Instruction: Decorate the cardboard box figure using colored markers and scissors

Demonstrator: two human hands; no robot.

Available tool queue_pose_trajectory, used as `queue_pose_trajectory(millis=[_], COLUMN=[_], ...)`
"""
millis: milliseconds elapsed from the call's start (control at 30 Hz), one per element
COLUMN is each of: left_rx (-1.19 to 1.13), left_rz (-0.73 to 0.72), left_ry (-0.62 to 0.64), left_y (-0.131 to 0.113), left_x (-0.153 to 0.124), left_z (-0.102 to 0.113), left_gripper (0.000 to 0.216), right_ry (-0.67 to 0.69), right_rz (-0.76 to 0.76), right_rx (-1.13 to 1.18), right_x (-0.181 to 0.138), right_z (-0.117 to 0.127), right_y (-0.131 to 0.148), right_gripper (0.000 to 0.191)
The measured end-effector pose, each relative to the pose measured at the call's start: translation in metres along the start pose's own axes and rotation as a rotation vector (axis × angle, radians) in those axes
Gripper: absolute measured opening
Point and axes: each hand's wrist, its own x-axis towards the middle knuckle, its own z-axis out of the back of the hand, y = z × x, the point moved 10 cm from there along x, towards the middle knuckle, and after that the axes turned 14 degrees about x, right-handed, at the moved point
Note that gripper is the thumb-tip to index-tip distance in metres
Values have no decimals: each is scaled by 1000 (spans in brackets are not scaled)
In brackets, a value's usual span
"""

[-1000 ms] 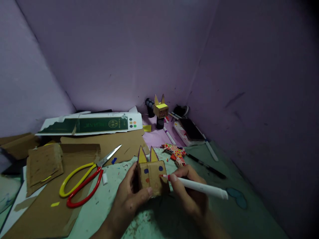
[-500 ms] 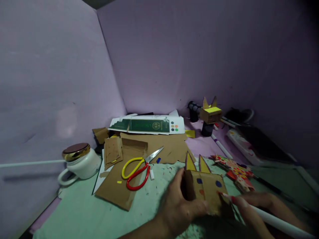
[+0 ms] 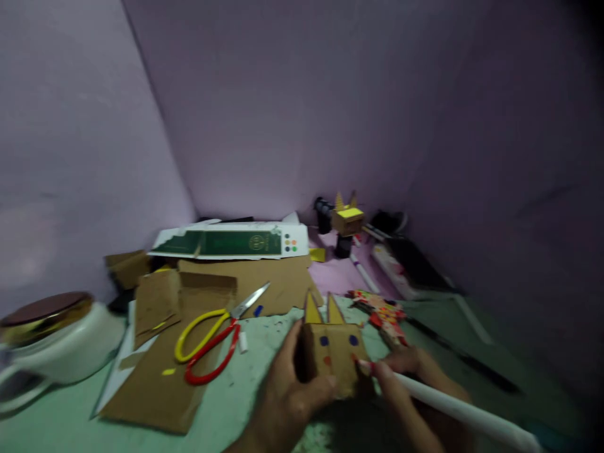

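Note:
A small cardboard box (image 3: 342,365) stands near the front of the table, with two pointed yellow ears on top, two dark blue dots and a red dot on its front. My left hand (image 3: 292,390) grips it from the left, thumb across the lower front. In my right hand (image 3: 410,390) is a white marker pen (image 3: 462,406) with a red tip. That tip touches the box front below the right blue dot, where a red mark shows. The lower right of the box lies partly behind my right fingers.
Scissors (image 3: 226,336) with yellow and red handles lie left of the box on cardboard pieces (image 3: 151,390). A white lidded mug (image 3: 80,346) stands far left. Behind are a green-and-white carton (image 3: 231,242), another eared box (image 3: 348,221), a patterned cutout (image 3: 384,314) and a black pen (image 3: 462,355).
The view has turned to the right, so everything sits further left. The red mark under the right blue dot shows more clearly. Both hands keep their hold.

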Motion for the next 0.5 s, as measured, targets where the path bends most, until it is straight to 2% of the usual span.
queue_pose_trajectory(millis=[133, 267, 367, 500], left_rx=[46, 54, 41, 13], left_rz=[49, 98, 104, 76], left_ry=[-112, -131, -150, -144], left_y=[14, 13, 9, 5], left_x=[3, 1, -2, -1], left_z=[13, 11, 11, 8], left_gripper=[101, 106, 100, 89], right_ry=[58, 10, -47, -118], right_rz=[2, 102, 139, 53], right_rx=[47, 79, 160, 236], right_x=[1, 2, 1, 0], right_z=[-10, 0, 7, 9], right_y=[2, 13, 20, 11], right_gripper=[43, 31, 29, 32])
